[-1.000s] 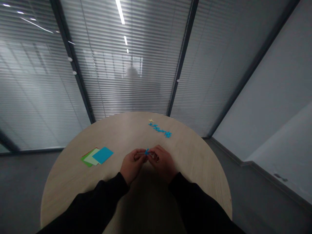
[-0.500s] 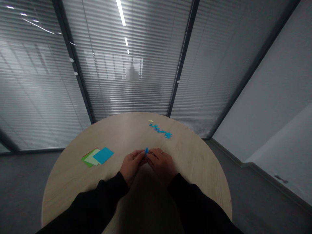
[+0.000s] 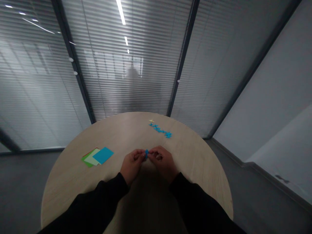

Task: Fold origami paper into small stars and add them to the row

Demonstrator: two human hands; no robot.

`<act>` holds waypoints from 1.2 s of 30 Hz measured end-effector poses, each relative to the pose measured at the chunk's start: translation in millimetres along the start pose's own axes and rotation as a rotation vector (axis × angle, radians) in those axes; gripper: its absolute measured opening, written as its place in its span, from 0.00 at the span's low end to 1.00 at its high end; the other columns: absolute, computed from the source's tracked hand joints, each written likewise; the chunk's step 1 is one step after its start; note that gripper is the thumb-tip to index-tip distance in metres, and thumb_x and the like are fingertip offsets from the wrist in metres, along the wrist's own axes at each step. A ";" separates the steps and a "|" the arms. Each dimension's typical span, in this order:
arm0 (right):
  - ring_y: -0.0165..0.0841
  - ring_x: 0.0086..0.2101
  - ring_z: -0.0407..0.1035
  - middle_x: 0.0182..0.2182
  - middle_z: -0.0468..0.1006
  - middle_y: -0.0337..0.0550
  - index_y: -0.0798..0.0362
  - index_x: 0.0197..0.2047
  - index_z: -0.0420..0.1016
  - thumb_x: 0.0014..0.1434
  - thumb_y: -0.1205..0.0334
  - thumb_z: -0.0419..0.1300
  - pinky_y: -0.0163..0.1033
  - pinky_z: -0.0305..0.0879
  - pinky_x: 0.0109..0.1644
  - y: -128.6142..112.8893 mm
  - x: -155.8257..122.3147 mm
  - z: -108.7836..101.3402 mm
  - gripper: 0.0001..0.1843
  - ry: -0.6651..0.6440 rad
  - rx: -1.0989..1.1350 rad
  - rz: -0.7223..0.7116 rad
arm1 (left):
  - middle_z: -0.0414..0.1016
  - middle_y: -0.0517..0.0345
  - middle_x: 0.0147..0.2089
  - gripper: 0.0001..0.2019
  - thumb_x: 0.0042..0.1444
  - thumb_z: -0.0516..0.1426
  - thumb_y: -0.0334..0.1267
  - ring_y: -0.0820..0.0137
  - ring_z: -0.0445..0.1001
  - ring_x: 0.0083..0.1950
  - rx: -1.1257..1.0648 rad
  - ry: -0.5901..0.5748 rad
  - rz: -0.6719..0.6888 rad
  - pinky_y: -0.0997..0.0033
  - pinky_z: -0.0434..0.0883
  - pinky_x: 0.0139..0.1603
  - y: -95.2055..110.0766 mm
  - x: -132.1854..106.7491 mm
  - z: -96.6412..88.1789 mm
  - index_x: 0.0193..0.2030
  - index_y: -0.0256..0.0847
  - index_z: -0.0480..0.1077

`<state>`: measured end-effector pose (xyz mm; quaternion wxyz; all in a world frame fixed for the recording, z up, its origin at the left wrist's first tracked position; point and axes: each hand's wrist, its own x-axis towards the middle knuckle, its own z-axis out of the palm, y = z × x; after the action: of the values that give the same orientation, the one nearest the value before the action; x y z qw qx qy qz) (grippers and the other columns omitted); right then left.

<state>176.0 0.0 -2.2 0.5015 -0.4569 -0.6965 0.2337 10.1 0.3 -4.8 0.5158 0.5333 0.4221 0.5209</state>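
My left hand and my right hand meet over the middle of a round wooden table. Between their pinched fingertips sits a tiny blue folded paper piece. Both hands are closed on it, knuckles up, a little above the tabletop. Black sleeves cover both forearms. Farther back on the table lies a row of small blue folded paper pieces, with one pale yellow piece at its far end.
A small stack of paper squares, blue on top of pale green, green and orange, lies on the table's left side. Glass partitions with blinds stand behind the table. Grey floor surrounds it, with a wall on the right.
The hands have shifted slightly around the blue piece, the fingers re-pinching it; the piece sits lower between the fingertips than half a second ago. Nothing else has moved.
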 end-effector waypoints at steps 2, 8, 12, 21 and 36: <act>0.32 0.31 0.71 0.34 0.77 0.43 0.51 0.37 0.78 0.59 0.58 0.63 0.35 0.67 0.32 -1.3 -0.8 0.9 0.06 -0.004 0.017 0.001 | 0.82 0.52 0.35 0.12 0.52 0.65 0.44 0.66 0.78 0.37 0.035 0.014 0.022 0.66 0.73 0.42 0.9 0.0 0.1 0.38 0.38 0.78; 0.32 0.31 0.73 0.36 0.80 0.44 0.51 0.47 0.75 0.58 0.60 0.63 0.36 0.70 0.33 -3.8 -4.1 4.9 0.13 -0.036 0.094 0.058 | 0.82 0.51 0.38 0.16 0.51 0.65 0.46 0.64 0.79 0.39 -0.038 0.014 0.003 0.63 0.74 0.44 1.3 -0.6 2.5 0.42 0.38 0.76; 0.32 0.31 0.73 0.36 0.80 0.44 0.52 0.48 0.74 0.59 0.60 0.63 0.35 0.70 0.32 -3.7 -4.1 4.6 0.14 -0.040 0.057 0.023 | 0.82 0.51 0.39 0.18 0.51 0.66 0.46 0.65 0.79 0.40 -0.092 0.015 -0.001 0.62 0.75 0.45 -1.1 -0.3 3.2 0.44 0.38 0.73; 0.31 0.30 0.71 0.37 0.78 0.43 0.52 0.44 0.74 0.60 0.61 0.62 0.35 0.68 0.31 -5.3 -3.6 1.0 0.09 -0.072 -0.032 -0.061 | 0.82 0.50 0.38 0.15 0.52 0.65 0.45 0.65 0.79 0.38 -0.036 0.010 0.013 0.63 0.75 0.43 0.7 -1.3 2.1 0.41 0.37 0.74; 0.29 0.28 0.70 0.34 0.77 0.42 0.52 0.42 0.78 0.58 0.62 0.63 0.33 0.64 0.29 1.4 -2.6 3.8 0.09 -0.035 0.051 -0.012 | 0.82 0.55 0.39 0.18 0.58 0.59 0.39 0.64 0.79 0.41 0.181 0.017 0.173 0.62 0.73 0.47 0.9 -2.7 0.1 0.55 0.42 0.73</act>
<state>173.2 -1.1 -6.0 0.5021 -0.4355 -0.7018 0.2562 9.8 -2.5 -4.2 0.4153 0.6077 0.4241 0.5276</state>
